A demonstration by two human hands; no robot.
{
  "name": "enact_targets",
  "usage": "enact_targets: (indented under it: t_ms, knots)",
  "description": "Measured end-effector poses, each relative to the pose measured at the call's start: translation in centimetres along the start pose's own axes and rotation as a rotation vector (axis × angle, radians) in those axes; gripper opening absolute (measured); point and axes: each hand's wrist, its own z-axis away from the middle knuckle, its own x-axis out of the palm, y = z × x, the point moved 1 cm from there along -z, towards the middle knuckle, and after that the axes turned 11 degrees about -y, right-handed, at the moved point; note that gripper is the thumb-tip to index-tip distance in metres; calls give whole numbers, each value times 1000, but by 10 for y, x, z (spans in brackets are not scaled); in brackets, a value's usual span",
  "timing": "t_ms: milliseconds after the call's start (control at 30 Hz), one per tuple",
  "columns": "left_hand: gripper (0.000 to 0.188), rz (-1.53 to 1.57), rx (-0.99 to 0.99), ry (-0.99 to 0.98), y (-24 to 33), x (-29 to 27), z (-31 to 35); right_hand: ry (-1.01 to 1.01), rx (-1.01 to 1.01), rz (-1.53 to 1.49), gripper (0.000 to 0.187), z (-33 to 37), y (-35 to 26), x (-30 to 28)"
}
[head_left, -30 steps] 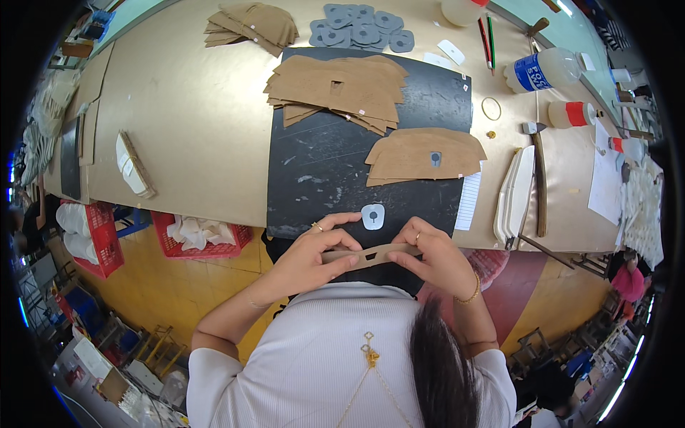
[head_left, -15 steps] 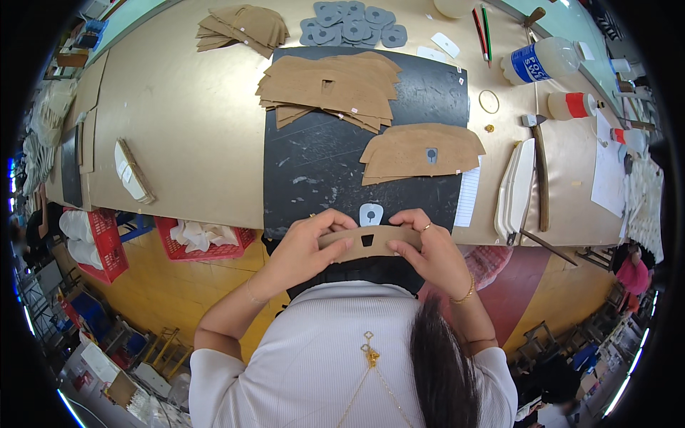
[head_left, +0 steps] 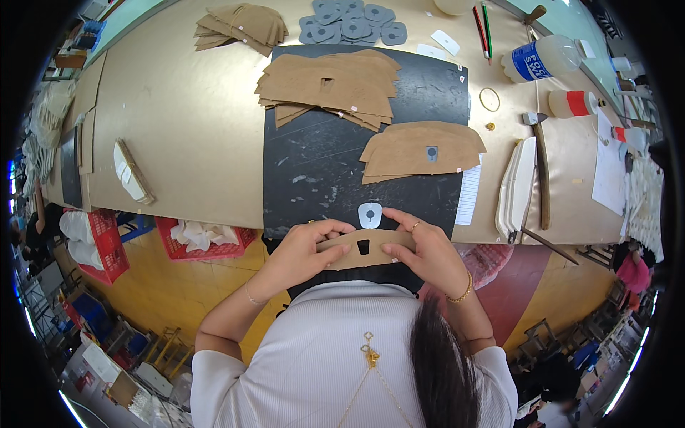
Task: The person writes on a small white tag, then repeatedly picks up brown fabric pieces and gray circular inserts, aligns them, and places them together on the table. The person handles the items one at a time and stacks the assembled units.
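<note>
Between my two hands, at the near edge of the black mat (head_left: 314, 185), is a curved brown flat piece (head_left: 374, 258) with a small dark cut-out window. My left hand (head_left: 303, 250) pinches its left end, thumb on the near face. My right hand (head_left: 428, 253) holds the right end the same way, its index finger stretched toward a small pale patch (head_left: 369, 215) with a dark round mark, lying on the mat. Beyond lies a stack of brown pieces (head_left: 421, 146), its window filled by a grey patch. Farther back is a larger stack of similar brown pieces (head_left: 300, 78).
Grey patches (head_left: 349, 25) are piled at the back beside more brown pieces (head_left: 242, 25). To the right are a hammer (head_left: 540, 171), white curved pieces (head_left: 515, 189), a plastic bottle (head_left: 542, 59) and two pencils (head_left: 485, 32). Red baskets (head_left: 96, 246) stand below the table's left side.
The brown piece has tipped and lowered slightly toward me, showing more of its face. My right index finger has moved left to beside the pale patch.
</note>
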Motion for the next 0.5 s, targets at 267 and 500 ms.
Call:
enact_targets:
  t_ms: [267, 500]
  knots:
    - [18, -129, 167, 144, 9, -3, -6, 136, -35, -22, 35, -2, -10, -6]
    - [17, -384, 284, 263, 10, -9, -20, 261, -189, 182, 22, -9, -1, -8]
